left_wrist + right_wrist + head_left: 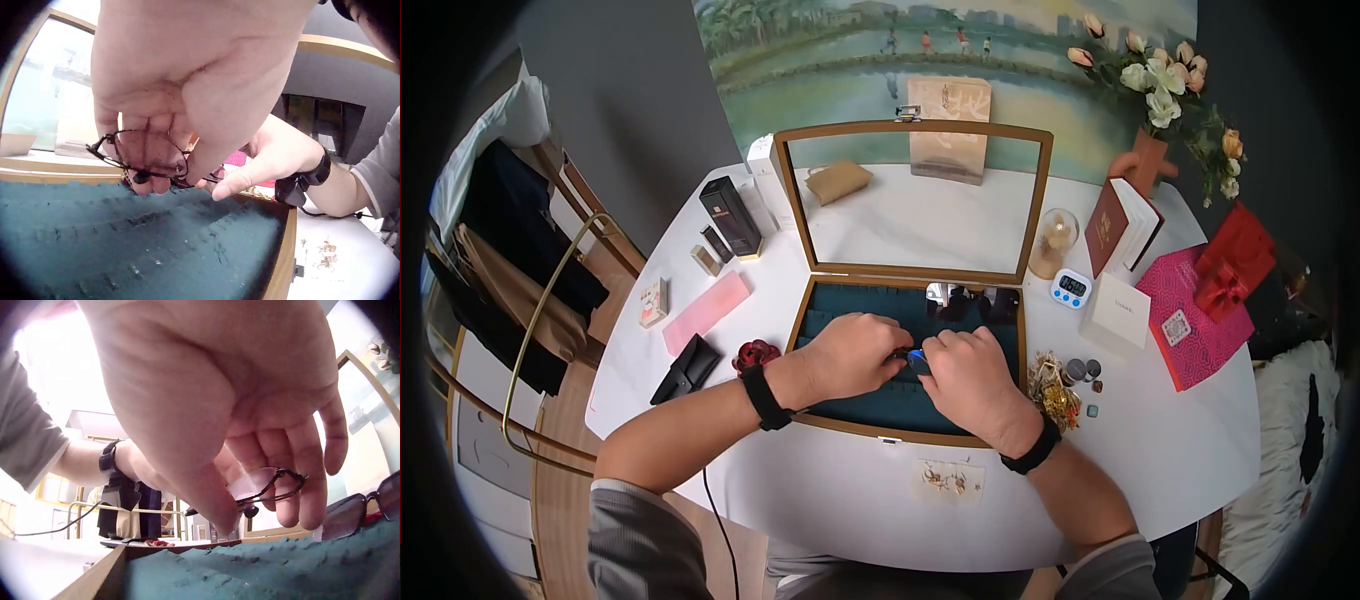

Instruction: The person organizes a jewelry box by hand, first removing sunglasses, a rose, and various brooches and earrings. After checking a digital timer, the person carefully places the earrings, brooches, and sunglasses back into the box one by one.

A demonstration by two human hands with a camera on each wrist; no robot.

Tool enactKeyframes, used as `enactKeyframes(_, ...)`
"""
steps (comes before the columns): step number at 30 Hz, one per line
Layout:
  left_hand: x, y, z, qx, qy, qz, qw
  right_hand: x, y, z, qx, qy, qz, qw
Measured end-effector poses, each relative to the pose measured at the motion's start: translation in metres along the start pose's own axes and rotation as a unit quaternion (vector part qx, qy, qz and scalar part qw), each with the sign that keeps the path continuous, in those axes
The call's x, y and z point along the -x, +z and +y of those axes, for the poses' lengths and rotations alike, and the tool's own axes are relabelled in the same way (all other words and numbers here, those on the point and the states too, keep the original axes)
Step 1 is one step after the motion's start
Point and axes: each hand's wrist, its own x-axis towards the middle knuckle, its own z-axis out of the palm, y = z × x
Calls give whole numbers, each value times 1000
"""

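Note:
A pair of thin dark-framed eyeglasses (142,177) is held between both hands above a wooden display box (850,429). My left hand (855,355) pinches the glasses from one side, its fingers behind a lens in the left wrist view. On the other side, my right hand (975,385) grips them with thumb and fingers, and a lens shows beside the thumb in the right wrist view. Teal ridged lining (94,237) covers the inside of the box. Dark sunglasses (985,303) lie at its back right, near the right fingertips in the right wrist view.
The glass lid (1043,200) stands raised behind. On the left are a black glasses case (687,370), a pink box (708,312) and cosmetics boxes. Gold jewellery (1055,395), a timer (1071,289) and a white box (1116,312) sit right. Small jewellery (950,481) lies in front.

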Motion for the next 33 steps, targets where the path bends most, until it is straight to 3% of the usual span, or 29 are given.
enactKeyframes(3,-3,-1,-3,-39,-6,0,999,1,-3,-3,-2,5,-30,1000)
enactKeyframes(5,-4,-1,-16,-81,-15,-4,997,1,-11,-1,5,11,-7,1000)
enactKeyframes(10,-12,-14,-100,-113,-61,86,988,-1,-32,7,39,50,12,998)
enactKeyframes(12,-13,-14,-125,-125,-62,88,986,-1,-33,10,37,60,3,998)
enactKeyframes(17,-17,-2,-135,-126,-89,64,986,0,-33,9,29,60,-28,997)
enactKeyframes(19,-16,5,-134,-123,-61,88,987,0,-34,8,25,54,-34,998)
enactKeyframes(29,-16,11,-130,-88,-73,120,986,1,-35,7,29,48,-42,998)
enactKeyframes(33,-13,8,-130,-27,-128,100,986,-1,-37,6,23,56,-46,997)
